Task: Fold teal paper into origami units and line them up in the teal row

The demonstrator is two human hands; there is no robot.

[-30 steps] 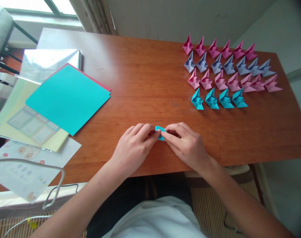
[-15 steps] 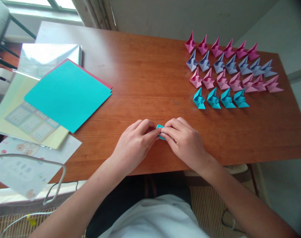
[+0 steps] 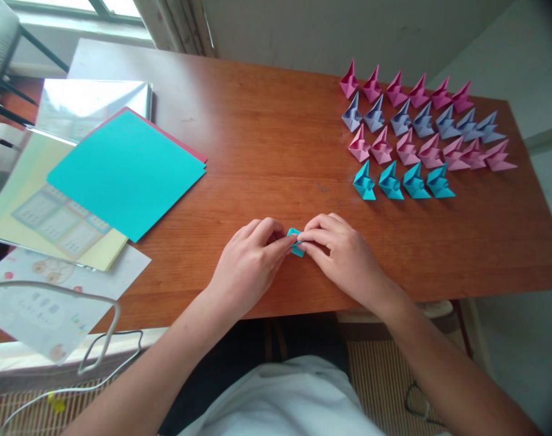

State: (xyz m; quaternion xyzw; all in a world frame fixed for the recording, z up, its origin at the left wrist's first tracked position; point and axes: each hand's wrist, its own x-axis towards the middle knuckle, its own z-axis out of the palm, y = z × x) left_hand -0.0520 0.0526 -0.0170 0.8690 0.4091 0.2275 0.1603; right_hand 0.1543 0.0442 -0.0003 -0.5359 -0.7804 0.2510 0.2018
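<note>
A brown wooden table spreads before me, a stack of colored paper with a turquoise sheet uppermost lying to my left. Near the table's front edge, my left hand and right hand meet, each pinching with thumb and fingers. Origami figures line up in four rows at right: magenta, lavender, pink and turquoise. Between my fingertips sits a small folded turquoise paper, partly hidden.

From afar I see dark legwear below the left grip and right grip — farther down, a white, creased top; forearms bare.
</note>
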